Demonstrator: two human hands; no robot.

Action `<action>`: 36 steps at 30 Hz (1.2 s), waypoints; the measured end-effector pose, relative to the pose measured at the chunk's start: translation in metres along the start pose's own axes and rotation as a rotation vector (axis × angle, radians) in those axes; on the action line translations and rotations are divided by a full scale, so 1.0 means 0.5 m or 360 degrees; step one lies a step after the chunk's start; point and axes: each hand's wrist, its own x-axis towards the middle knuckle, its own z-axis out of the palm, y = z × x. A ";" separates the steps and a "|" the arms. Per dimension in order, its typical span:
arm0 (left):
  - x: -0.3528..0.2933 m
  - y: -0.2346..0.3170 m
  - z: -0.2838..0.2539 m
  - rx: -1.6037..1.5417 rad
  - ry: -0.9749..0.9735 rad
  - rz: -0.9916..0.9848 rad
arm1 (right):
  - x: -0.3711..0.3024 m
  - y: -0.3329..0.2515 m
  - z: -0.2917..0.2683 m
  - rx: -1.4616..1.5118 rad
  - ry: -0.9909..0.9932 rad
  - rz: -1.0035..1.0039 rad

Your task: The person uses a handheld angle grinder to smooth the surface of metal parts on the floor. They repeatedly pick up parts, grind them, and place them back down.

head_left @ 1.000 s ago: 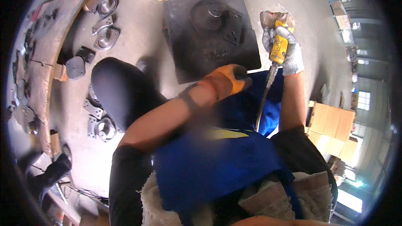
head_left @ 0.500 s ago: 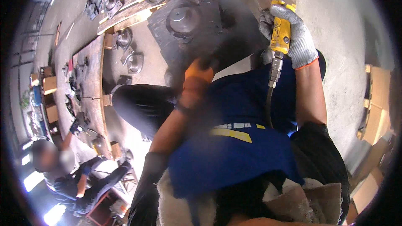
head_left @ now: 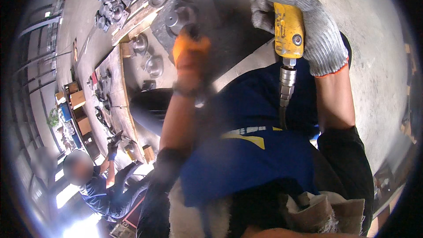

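Observation:
My right hand [head_left: 324, 35], in a grey knit glove with an orange cuff, is wrapped round the body of a yellow air grinder [head_left: 288, 28]. A metal coupling [head_left: 287, 81] joins the grinder's lower end to a dark hose; its head is partly cut off by the upper edge. My left hand [head_left: 191, 55], in an orange glove, is at a dark metal part with a round boss [head_left: 179, 16]. Its fingers are blurred and dark, so their grip cannot be made out. The part rests on a dark flat plate [head_left: 240, 50] in front of my knees.
Several similar metal castings [head_left: 116, 11] lie at the upper left beside wooden boards [head_left: 136, 26]. More castings [head_left: 154, 66] sit on the floor nearer me. Another person [head_left: 103, 194] works at the lower left by a wooden bench [head_left: 121, 92]. Cardboard boxes [head_left: 77, 100] stand beyond.
My left hand has moved up and left to the round boss. The right hand with the grinder has come up and slightly left, nearer the view. The whole view has shifted.

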 end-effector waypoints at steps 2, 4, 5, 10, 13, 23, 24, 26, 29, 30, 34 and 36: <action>0.047 0.079 0.001 0.0497 -0.0191 -0.0191 | -0.005 0.012 0.006 0.0212 0.0056 -0.0042; 0.065 0.055 0.067 0.0920 -0.0136 0.0250 | 0.014 0.040 -0.013 0.0336 0.0109 0.0039; 0.067 0.063 0.077 0.0964 -0.0152 0.0284 | 0.022 0.052 -0.028 0.0365 0.0148 0.0114; 0.100 0.051 0.124 0.0857 0.0058 0.0368 | 0.034 0.062 -0.042 0.0244 0.0208 0.0172; 0.115 0.007 0.110 0.0978 0.0028 0.0677 | 0.047 0.058 -0.035 0.0214 0.0178 0.0159; 0.178 -0.022 -0.205 0.0433 -0.0575 0.0109 | 0.074 0.055 0.018 0.0133 0.0335 0.0227; 0.198 -0.060 -0.221 0.0603 -0.0714 0.0042 | 0.069 0.061 0.022 0.0105 0.0290 0.0229; 0.251 -0.176 -0.264 0.0763 -0.0790 0.0445 | 0.089 0.074 0.033 0.0074 0.0288 0.0290; 0.258 -0.257 -0.299 0.0165 -0.0781 0.0397 | 0.113 0.084 0.061 -0.0015 0.0334 0.0372; 0.255 -0.287 -0.314 0.0138 -0.0787 0.0411 | 0.124 0.096 0.064 0.0009 0.0326 0.0374; 0.216 -0.395 -0.314 -0.0267 -0.0572 0.0574 | 0.127 0.123 0.084 0.0037 0.0282 0.0405; 0.188 -0.397 -0.343 -0.0012 -0.0460 0.0558 | 0.139 0.136 0.098 0.0024 0.0208 0.0430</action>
